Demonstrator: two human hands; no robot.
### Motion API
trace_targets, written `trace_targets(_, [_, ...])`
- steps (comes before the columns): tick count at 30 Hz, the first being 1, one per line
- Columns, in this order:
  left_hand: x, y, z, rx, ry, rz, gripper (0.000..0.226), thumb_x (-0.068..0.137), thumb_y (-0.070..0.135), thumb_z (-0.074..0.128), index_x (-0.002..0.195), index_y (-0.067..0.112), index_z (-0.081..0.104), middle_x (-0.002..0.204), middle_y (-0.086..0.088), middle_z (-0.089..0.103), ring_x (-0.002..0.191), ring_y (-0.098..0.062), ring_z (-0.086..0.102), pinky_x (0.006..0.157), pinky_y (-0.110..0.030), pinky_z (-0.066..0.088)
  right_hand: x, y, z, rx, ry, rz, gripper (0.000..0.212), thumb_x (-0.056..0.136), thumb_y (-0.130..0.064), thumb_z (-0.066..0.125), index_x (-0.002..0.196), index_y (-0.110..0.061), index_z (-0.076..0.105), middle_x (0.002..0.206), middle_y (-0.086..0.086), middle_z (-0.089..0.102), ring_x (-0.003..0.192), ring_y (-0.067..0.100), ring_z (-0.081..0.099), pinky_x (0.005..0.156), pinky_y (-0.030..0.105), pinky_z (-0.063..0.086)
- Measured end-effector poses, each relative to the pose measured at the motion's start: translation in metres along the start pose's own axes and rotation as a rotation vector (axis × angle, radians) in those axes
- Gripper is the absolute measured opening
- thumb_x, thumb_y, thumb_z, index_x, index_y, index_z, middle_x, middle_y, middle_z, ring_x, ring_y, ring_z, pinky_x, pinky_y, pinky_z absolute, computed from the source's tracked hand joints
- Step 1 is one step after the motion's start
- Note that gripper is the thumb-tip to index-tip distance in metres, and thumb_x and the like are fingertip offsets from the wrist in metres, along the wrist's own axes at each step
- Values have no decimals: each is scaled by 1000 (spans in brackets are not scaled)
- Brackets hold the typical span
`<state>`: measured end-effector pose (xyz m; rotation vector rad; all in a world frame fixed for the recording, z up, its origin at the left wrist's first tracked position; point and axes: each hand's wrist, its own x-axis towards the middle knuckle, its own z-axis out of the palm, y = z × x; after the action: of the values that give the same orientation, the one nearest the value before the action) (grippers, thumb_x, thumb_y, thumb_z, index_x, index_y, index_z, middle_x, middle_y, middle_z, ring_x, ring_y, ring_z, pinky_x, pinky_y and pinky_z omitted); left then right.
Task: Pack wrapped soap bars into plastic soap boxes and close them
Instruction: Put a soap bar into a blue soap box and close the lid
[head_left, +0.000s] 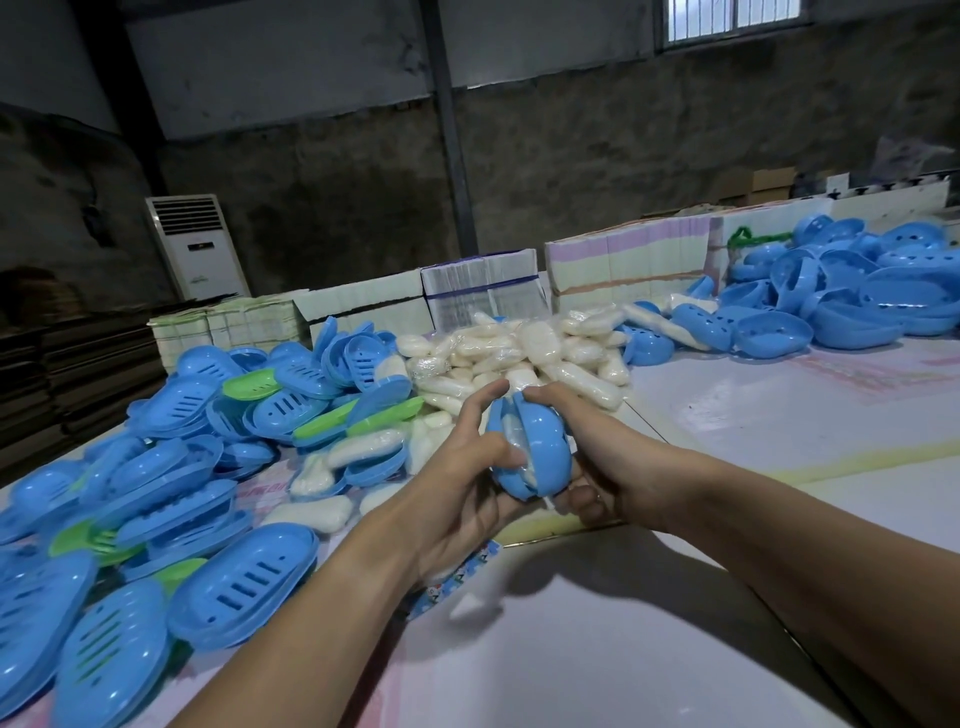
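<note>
A blue plastic soap box (535, 452) is held upright between both hands above the table, its two halves almost together with a white wrapped soap bar showing in the gap. My left hand (457, 483) grips its left side, thumb on the shell and index finger raised. From the right, my right hand (587, 462) curls round the box, fingers over the top. A heap of white wrapped soap bars (524, 353) lies just behind. Blue and green box parts (208, 447) are piled to the left.
More blue box halves (852, 291) are heaped at the far right. Stacks of bundled flat cartons (483, 296) line the table's (779, 415) back edge. A white floor air conditioner (200, 247) stands by the wall. A printed paper strip (457, 582) lies under my left wrist.
</note>
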<state>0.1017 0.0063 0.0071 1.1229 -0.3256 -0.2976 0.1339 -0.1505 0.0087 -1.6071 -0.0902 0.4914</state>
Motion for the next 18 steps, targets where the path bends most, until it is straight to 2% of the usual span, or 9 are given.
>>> trace_targets(5, [0,0,-5,-74,-74,36,96,51,-8,64,139,28,50,124,-16,67,107,-38,65,95,-53,53,0,-4,0,32,7,12,62,58,-77,60,83,-21,58,53,2,48,46,13,24,38,17,23])
trace_targets(8, [0,-2,-4,23,-52,40,89,59,-10,57,139,28,49,127,-23,61,103,-37,64,93,-50,54,-1,-3,1,9,17,-2,66,58,-77,58,88,-18,58,57,4,50,44,14,27,39,18,23])
trace_targets(11, [4,-6,-5,106,-18,55,79,67,-4,55,137,32,49,130,-26,55,99,-36,64,87,-48,58,-2,-2,2,-9,18,-14,65,66,-77,55,92,-18,60,63,7,53,44,14,31,39,19,25])
trace_targets(15, [5,-7,-9,120,-17,83,78,60,5,68,129,38,56,129,-27,54,96,-36,64,89,-49,56,-4,-3,1,-8,28,-28,67,72,-76,53,94,-14,64,64,10,57,42,14,36,41,20,29])
trace_targets(18, [5,-6,-12,158,-23,98,73,59,5,70,122,41,62,129,-30,52,91,-36,65,83,-45,56,-6,-5,1,-4,10,-35,68,72,-76,53,94,-12,63,62,10,56,41,15,36,41,21,29])
